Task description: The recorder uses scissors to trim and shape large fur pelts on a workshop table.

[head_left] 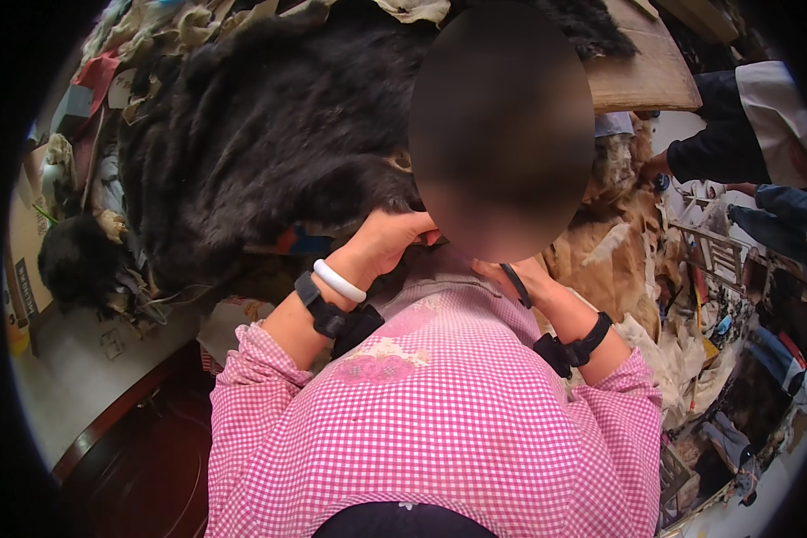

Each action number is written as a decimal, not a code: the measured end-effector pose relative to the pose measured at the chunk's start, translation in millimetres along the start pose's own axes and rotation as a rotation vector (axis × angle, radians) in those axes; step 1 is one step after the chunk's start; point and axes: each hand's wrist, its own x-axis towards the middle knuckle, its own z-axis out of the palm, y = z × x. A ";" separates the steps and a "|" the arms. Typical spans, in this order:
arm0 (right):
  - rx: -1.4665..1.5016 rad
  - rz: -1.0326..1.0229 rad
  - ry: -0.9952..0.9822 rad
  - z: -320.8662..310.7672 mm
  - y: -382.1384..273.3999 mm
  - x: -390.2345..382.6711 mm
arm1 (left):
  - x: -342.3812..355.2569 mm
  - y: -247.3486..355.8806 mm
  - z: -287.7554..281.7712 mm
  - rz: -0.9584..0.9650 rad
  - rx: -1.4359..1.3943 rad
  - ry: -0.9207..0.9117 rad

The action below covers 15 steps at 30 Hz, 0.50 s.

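A large black fur pelt (pixel 269 134) is spread in front of me, its near edge touching my left hand (pixel 387 244). The fingers of that hand are bent inward in a closed grip, and their tips run behind a dark blurred oval, so what they hold is hidden. My right hand (pixel 522 276) is close by on the right, near my apron front. Its fingers are mostly covered by the same oval, and their grip cannot be seen. A white bangle and a black strap circle my left wrist; black bands circle the right.
Tan hides (pixel 614 242) hang or lie in a heap on the right, beside a wooden board (pixel 641 63). Another person's arm (pixel 713 134) reaches in at the far right, near a metal rack (pixel 713 247). A black fur bundle (pixel 76 264) sits at the left.
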 end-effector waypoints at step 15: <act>-0.195 -0.186 -0.034 -19.7 -41.2 7.9 | -9.7 2.7 -8.2 0.340 -0.317 0.377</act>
